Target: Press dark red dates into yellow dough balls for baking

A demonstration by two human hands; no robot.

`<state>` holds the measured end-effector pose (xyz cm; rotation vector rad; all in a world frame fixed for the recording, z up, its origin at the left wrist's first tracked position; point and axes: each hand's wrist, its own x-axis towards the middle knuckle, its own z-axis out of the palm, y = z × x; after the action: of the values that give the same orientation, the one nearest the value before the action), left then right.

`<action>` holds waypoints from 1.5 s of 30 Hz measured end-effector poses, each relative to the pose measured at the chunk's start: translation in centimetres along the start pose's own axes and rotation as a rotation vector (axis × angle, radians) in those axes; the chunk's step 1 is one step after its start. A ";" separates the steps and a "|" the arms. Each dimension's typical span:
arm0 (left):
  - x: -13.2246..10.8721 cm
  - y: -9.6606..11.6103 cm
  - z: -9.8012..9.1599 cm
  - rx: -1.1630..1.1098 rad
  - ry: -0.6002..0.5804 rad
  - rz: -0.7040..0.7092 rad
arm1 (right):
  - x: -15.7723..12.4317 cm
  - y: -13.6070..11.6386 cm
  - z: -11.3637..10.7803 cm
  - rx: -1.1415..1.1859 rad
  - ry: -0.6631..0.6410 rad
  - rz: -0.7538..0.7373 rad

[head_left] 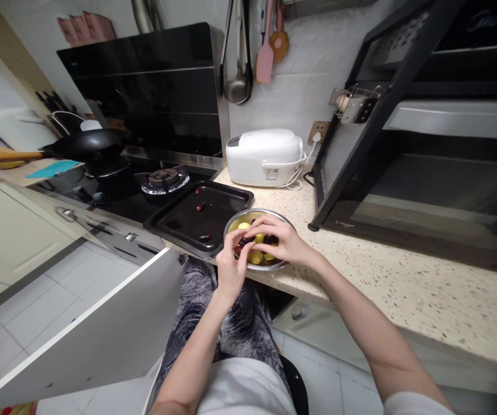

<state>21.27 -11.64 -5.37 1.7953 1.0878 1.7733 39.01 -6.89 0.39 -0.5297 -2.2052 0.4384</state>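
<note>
A round metal bowl (291, 223) on the counter holds yellow, rounded pieces (254, 257) and dark, reddish-black pieces (269, 240). Over it, my left hand (232, 257) and my right hand (280, 239) meet with bent fingers. Both pinch a small dark piece (247, 242) between their fingertips; its exact kind is hard to make out. Left of the bowl lies a black baking tray (181, 216), carrying a few small dark red, elongated pieces (200, 206). My fingers cover part of the bowl's contents.
Behind the bowl stands a white rice cooker (265, 155) with its cord. A black rack (338, 144) with an oven (425, 202) rises at right. The gas burner (164, 178) and wok (88, 144) are at left. An open cabinet door (101, 340) juts out below.
</note>
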 end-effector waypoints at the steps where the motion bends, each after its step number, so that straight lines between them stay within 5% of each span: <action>1: 0.0 0.0 -0.1 -0.002 -0.010 -0.010 | 0.0 0.0 0.1 -0.003 -0.001 0.004; 11: 0.4 0.5 -0.4 -0.170 0.005 -0.121 | 0.2 -0.2 -0.3 -0.068 0.052 0.040; 17: 0.4 -0.1 -0.2 -0.227 0.114 -0.143 | 0.0 0.2 0.0 -0.242 -0.137 -0.004; 30: 0.4 -0.7 -0.9 0.079 0.180 -0.051 | -0.5 0.9 0.5 -0.347 -0.263 -0.016; 38: 1.9 -1.1 -1.3 0.072 0.105 -0.026 | -0.3 0.8 0.3 -0.310 -0.201 -0.011; 45: 4.3 -1.5 -1.3 0.095 -0.110 0.020 | 0.0 0.5 -0.3 -0.323 0.009 0.051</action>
<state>19.23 -7.84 -3.51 1.9419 1.1305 1.6378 39.37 -6.41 0.33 -0.7587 -2.2700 0.1040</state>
